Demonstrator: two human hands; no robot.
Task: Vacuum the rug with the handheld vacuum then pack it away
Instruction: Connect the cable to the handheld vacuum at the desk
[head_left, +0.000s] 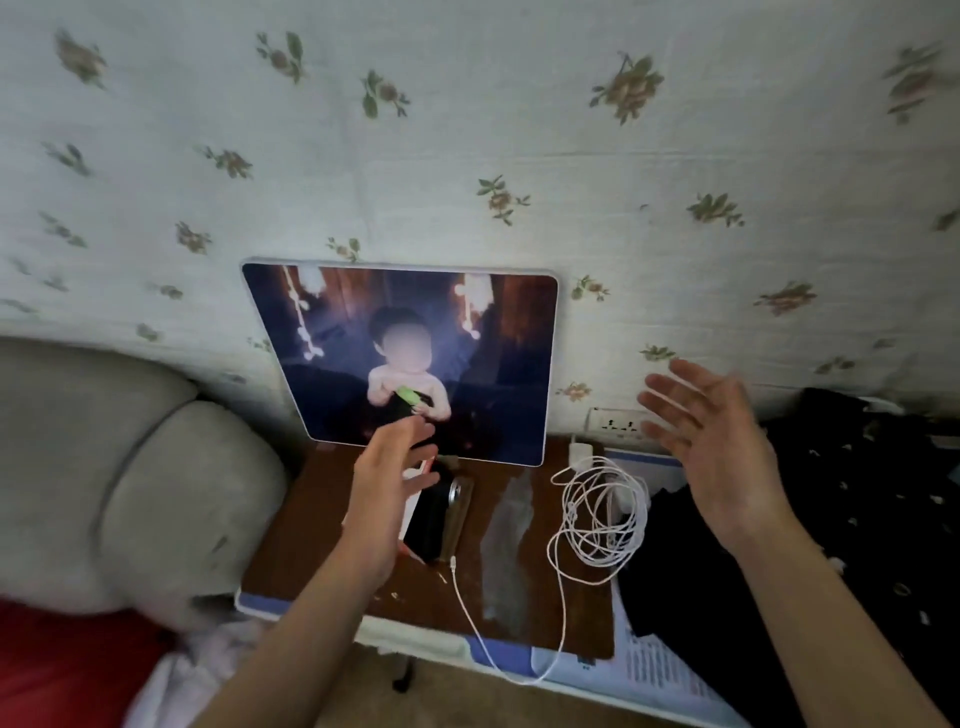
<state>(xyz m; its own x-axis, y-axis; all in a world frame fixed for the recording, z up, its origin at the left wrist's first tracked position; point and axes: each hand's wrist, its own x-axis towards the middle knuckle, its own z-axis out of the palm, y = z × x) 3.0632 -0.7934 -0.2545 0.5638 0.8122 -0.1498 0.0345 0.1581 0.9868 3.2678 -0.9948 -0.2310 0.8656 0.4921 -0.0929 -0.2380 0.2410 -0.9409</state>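
One brown tabletop (426, 605), floral wallpaper (467, 135) behind, left hand (387, 493) above it.

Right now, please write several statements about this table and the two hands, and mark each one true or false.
The left hand is stretched out over the black device on the brown table. True.
The right hand grips the white cable. False: it is open in the air and holds nothing.
The white cable lies partly coiled on the table. True.
The photo print lies flat on the table. False: it leans against the floral wall.
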